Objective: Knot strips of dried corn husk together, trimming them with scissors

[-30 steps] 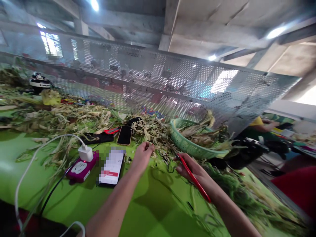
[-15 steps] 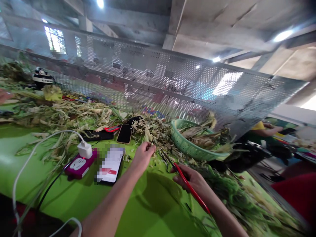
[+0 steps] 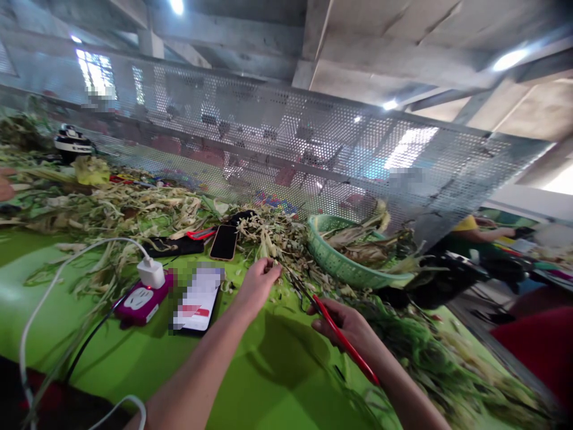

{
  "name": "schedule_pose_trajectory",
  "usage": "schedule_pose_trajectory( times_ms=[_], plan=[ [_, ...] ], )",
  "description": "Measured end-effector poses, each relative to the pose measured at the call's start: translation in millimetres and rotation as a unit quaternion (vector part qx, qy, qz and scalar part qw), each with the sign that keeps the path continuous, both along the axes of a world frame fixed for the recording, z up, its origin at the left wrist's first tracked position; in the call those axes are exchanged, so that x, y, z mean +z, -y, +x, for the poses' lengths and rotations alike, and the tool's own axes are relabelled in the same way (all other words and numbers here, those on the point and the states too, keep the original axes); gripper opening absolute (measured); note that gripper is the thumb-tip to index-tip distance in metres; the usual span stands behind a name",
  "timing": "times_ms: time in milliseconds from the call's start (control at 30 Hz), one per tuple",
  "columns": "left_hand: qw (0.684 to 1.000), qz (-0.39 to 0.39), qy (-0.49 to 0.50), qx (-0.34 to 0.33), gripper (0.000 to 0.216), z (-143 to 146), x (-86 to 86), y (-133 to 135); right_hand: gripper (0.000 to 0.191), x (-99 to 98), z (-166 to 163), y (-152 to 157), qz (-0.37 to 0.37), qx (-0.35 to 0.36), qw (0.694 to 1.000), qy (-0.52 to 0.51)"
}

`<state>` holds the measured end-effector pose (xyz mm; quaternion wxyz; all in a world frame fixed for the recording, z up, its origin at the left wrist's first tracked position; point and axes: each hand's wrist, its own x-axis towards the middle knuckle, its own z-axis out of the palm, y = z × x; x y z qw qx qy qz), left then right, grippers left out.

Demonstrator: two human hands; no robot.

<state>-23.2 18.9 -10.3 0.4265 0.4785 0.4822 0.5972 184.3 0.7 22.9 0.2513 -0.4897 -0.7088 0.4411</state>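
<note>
My left hand is closed in a pinch on a pale dried husk piece, whose strips fan out beyond the fingertips. My right hand grips a slim tool with a long red handle and dark metal blades, which looks like scissors. Its blades point up and left, with the tips close to my left fingertips; whether they touch the husk I cannot tell. Dried husk scraps lie just beyond both hands.
A green basket of husks stands beyond my right hand. Green fibres lie at right. To the left are two phones, a purple power strip with a white charger and cable, and another red-handled tool. A perforated metal screen runs behind.
The blades of the red-handled tool look slightly more spread, and its handle has shifted a little. My left hand keeps its pinch. The whole view has shifted slightly.
</note>
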Motion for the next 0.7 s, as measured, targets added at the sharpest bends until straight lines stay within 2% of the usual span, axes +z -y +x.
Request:
schedule_pose_trajectory(
  times_ms=[333,700],
  plan=[
    [1.0,0.017,-0.017,-0.002,0.025,-1,-5.2,-1,0.027,-3.0,2,-2,0.0,0.002,1.0,0.02],
    [0.999,-0.006,0.04,-0.001,0.024,-1,4.9,2,0.033,-3.8,4,0,-0.016,-0.028,0.999,0.037]
  ],
)
